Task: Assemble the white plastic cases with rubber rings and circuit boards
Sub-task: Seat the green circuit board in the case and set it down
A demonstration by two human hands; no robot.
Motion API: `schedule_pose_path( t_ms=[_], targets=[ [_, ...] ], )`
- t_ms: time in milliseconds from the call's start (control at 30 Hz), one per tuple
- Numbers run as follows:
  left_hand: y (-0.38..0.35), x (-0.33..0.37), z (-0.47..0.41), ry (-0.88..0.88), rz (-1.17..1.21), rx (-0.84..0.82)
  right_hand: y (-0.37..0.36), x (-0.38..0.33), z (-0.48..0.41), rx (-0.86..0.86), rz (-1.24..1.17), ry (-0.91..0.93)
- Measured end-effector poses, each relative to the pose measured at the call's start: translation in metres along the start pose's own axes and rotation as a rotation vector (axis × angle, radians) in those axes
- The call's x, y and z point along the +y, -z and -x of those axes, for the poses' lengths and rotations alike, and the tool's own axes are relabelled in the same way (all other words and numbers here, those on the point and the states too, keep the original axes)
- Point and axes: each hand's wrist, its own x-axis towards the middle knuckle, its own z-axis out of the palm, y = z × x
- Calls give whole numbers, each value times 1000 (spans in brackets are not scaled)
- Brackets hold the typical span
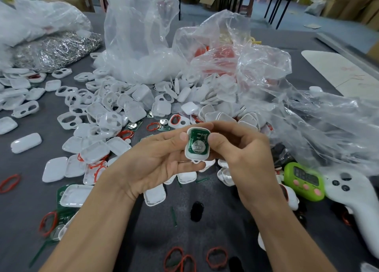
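Observation:
A white plastic case half is held at the centre of the head view, above the table. A green circuit board with a round silver coin cell lies inside it. My left hand cradles the case from the left, thumb on its upper left edge. My right hand pinches the case from the right, thumb on the board's right edge and fingers curled over the top. Loose red rubber rings lie on the grey table near me.
A heap of white case halves spreads across the middle and left. Clear plastic bags stand behind it, another bag at the right. A green timer and a white controller lie at right. Metal clips fill a bag far left.

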Motion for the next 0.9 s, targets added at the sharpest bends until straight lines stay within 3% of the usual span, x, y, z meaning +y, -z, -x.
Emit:
schedule_pose_path(
  t_ms=[400,633,900],
  targets=[
    [-1,-1,2,15,-57,35,-3,2,2,-16,-44,-52],
    [-2,-3,0,23,-53,62,-3,5,1,71,152,-77],
    [-11,-16,-10,-60,-235,198,-7,7,2,162,252,-106]
  ],
)
